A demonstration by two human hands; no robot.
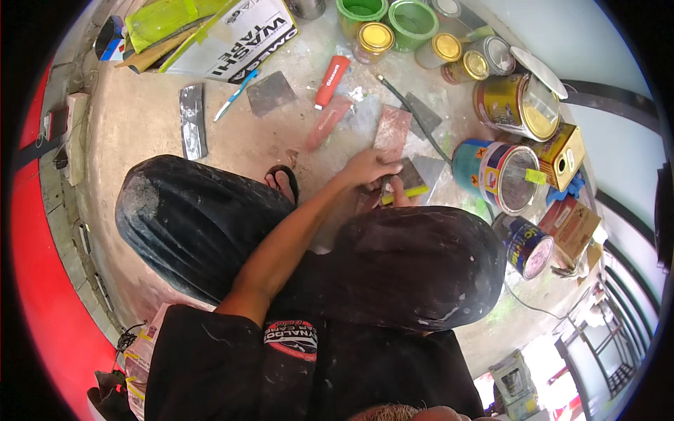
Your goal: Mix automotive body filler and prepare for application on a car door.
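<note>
My left hand [370,168] reaches across between my knees, its fingers closed at the left edge of a small dark grey flat piece [407,173] with a yellow-green edge. From behind my right knee shows part of my right hand [400,194], its thumb pressed against that piece. The rest of the right hand is hidden. Just beyond them lies a worn reddish sheet [393,128]. Grey square sheets [430,170] lie beside the piece, on the floor. Further off are a red tube [333,78] and a faded pinkish flat piece [328,123].
Paint cans [481,172] and lidded jars [374,38] line the right and far side, with green tubs [414,24] among them. A dark hose [414,116] runs toward the cans. At far left are a toothbrush-like stick [236,95], a dark strip [192,121] and a white carton [235,42].
</note>
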